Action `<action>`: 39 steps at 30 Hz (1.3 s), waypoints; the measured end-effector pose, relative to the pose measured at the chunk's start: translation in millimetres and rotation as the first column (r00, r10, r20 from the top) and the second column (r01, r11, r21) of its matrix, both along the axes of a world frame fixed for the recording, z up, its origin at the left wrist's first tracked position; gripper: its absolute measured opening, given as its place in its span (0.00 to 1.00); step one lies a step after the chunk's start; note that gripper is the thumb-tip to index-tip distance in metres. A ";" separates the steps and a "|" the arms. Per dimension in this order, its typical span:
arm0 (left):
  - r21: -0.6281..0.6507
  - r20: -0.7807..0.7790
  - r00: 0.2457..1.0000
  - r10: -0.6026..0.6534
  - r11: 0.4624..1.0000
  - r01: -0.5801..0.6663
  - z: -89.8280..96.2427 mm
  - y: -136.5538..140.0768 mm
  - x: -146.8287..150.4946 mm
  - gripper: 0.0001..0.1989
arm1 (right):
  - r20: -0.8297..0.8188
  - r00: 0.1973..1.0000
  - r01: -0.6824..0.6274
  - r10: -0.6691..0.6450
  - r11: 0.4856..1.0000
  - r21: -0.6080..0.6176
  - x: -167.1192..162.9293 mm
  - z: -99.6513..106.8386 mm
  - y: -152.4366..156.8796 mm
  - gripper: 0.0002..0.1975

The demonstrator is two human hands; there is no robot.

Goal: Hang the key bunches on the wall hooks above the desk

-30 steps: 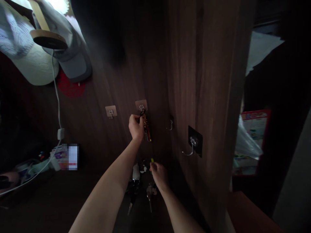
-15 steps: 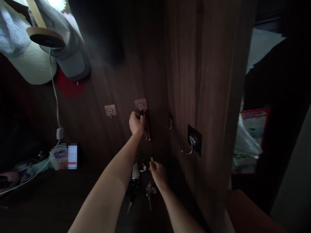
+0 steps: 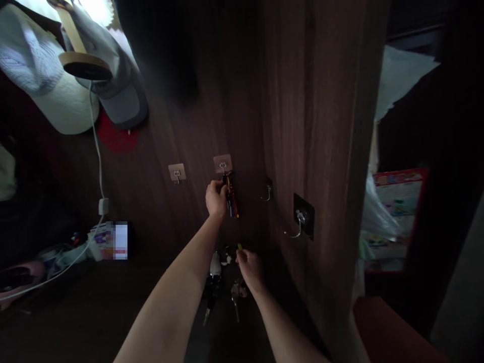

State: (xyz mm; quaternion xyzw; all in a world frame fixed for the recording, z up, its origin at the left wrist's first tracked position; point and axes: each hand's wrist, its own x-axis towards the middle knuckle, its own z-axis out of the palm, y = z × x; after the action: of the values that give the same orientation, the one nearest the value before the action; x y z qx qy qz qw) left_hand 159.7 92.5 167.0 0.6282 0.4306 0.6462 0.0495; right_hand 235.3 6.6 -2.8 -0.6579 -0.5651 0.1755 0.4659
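At a hook on a clear square pad (image 3: 223, 164), my left hand (image 3: 217, 199) pinches the top of a dark key bunch (image 3: 233, 197) with red, yellow and metal parts. The bunch hangs just below the hook; whether its ring sits on the hook is too dark to tell. Lower down, my right hand (image 3: 250, 268) is closed around a small thing with a yellow-green tip (image 3: 239, 247), most of it hidden by the fingers. Between and below my forearms lie more keys (image 3: 236, 298) and a silver-and-black key fob (image 3: 215, 265) on the dark surface.
Another padded hook (image 3: 177, 173) is on the wall to the left; two hooks, one on a black pad (image 3: 303, 217), are on the right panel. Caps (image 3: 124, 103) hang upper left near a white cable (image 3: 99, 156). Small boxes (image 3: 109, 241) stand at left.
The view has shifted slightly, so everything sits a little further right. My left hand is slightly lower against the hook, still holding the bunch. My right hand keeps its closed grip.
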 end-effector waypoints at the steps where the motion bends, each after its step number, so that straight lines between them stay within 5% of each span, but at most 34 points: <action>1: 0.031 -0.009 1.000 -0.012 0.999 0.012 -2.3 -0.5 -3.1 0.06 | -0.009 1.000 -0.004 0.005 1.000 0.006 0.0 -0.2 0.2 0.18; 5: 0.065 -0.055 0.997 -0.049 0.996 0.052 -15.8 -7.8 -19.5 0.13 | -0.060 0.998 -0.013 0.014 1.000 0.013 -0.3 0.3 0.3 0.18; 12: -0.090 -0.035 0.996 -0.086 0.993 0.083 -61.6 -28.9 -70.2 0.11 | -0.053 0.999 0.003 -0.003 1.000 0.001 -0.9 2.1 0.9 0.18; 27: -0.325 0.200 0.954 0.222 0.934 -0.149 -151.2 -68.2 -203.1 0.14 | 0.028 0.999 0.016 -0.016 1.000 0.006 -0.9 -5.6 6.9 0.19; 32: -0.361 0.234 0.905 0.356 0.896 -0.260 -163.0 -78.0 -224.7 0.13 | 0.001 1.000 0.000 0.000 1.000 0.013 -0.8 -4.8 6.4 0.18; 39: -0.383 0.142 0.926 0.349 0.882 -0.273 -158.8 -82.3 -223.9 0.11 | -0.031 0.999 -0.005 0.006 0.999 0.041 -1.7 -5.1 5.3 0.19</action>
State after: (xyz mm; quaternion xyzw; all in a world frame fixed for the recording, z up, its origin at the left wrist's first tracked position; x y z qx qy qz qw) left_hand -64.2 10.2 8.2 0.4603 0.6284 0.6187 0.1020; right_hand 233.6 11.9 -7.9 -0.6437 -0.5631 0.1754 0.4876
